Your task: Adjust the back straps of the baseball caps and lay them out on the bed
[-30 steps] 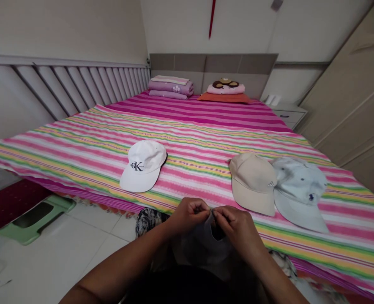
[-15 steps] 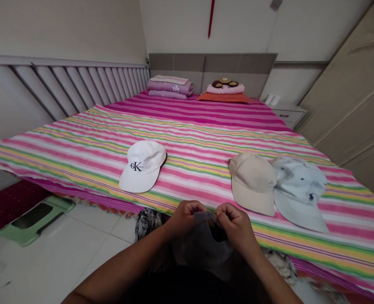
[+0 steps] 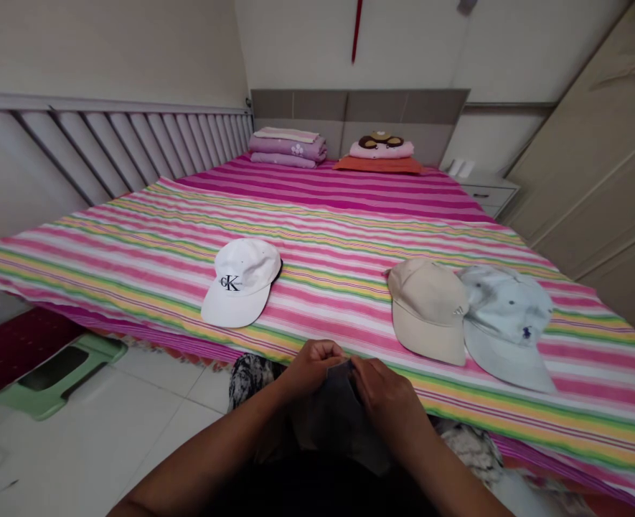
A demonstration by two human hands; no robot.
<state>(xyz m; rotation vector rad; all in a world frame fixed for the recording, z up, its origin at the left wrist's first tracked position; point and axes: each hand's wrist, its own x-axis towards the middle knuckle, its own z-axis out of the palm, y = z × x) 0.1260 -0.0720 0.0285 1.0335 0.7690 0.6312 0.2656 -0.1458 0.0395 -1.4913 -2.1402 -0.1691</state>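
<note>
A dark grey cap point(image 3: 334, 413) is held low in front of me, at the near edge of the bed. My left hand point(image 3: 314, 370) pinches its back edge from the left. From the right, my right hand point(image 3: 384, 391) is closed on the same edge, its fingertips close to those of the left and covering the cap's rear opening. On the striped sheet lie a white cap point(image 3: 245, 276) with black letters, ahead to the left, and a beige cap point(image 3: 427, 309) to the right. Against the beige one rests a pale blue cap point(image 3: 508, 316) with a small dark logo.
The bed's striped sheet point(image 3: 328, 287) spreads out before me. Folded purple bedding point(image 3: 290, 151) and an orange pillow point(image 3: 379, 165) are at the headboard point(image 3: 403, 115). A green stool point(image 3: 59, 380) stands on the tiled floor at left; a white nightstand point(image 3: 486, 194) is beyond the right side.
My right hand has turned and moved slightly left, closer to my left hand, and now covers the grey cap's rear opening. The caps on the bed have stayed put.
</note>
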